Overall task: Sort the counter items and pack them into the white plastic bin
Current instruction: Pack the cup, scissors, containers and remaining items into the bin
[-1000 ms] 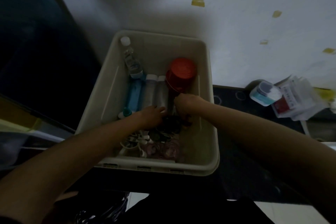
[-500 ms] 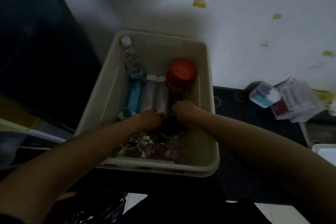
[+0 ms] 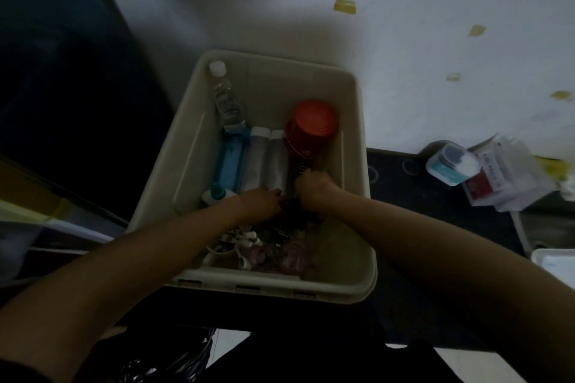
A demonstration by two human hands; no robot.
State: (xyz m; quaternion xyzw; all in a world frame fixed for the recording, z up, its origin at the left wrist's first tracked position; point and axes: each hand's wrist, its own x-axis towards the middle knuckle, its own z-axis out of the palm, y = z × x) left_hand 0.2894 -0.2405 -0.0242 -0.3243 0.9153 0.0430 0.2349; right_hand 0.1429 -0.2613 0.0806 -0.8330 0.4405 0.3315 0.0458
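The white plastic bin (image 3: 362,183) sits on the dark counter in front of me. Inside lie a clear bottle with a white cap (image 3: 225,99), a blue tube (image 3: 231,162), two pale tubes (image 3: 267,162) and a dark bottle with a red cap (image 3: 311,127). Small mixed items (image 3: 267,250), white and pinkish, fill the near end. Both my hands are deep in the bin. My left hand (image 3: 259,200) and my right hand (image 3: 312,188) are closed around a small dark thing (image 3: 291,207) between them; what it is stays too dim to tell.
On the counter to the right stand a small jar with a teal label (image 3: 449,163) and a pile of packets and papers (image 3: 501,174). A white tray corner (image 3: 557,261) shows at the right edge. The wall rises right behind the bin.
My right hand has slid a little left, toward my left hand, near the base of the red-capped bottle. The bin's contents look unmoved.
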